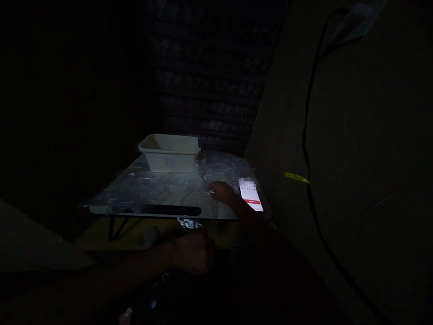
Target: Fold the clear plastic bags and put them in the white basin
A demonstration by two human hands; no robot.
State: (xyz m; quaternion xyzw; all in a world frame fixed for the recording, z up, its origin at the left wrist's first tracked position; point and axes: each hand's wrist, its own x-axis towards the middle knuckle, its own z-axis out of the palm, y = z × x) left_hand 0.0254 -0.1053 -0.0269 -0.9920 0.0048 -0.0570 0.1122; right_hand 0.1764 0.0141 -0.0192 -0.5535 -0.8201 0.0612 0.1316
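Observation:
The scene is very dark. My right hand (221,192) is over the front right of a small white folding table (174,195), its fingers closed in a pinch on crinkled clear plastic film (135,192) that covers much of the top. Below and in front of the table edge, my left hand (194,253) is curled into a fist; what it holds, if anything, is hidden. A shiny crumpled piece of plastic (189,222) shows just above that fist. To the right of my right hand lies a phone (251,198) with its screen lit.
A white rectangular plastic bin (172,161) stands at the back left of the tabletop. A dark slot (172,210) runs along the front edge. On the right, a black cable (307,135) with a yellow tag (296,177) hangs against the wall.

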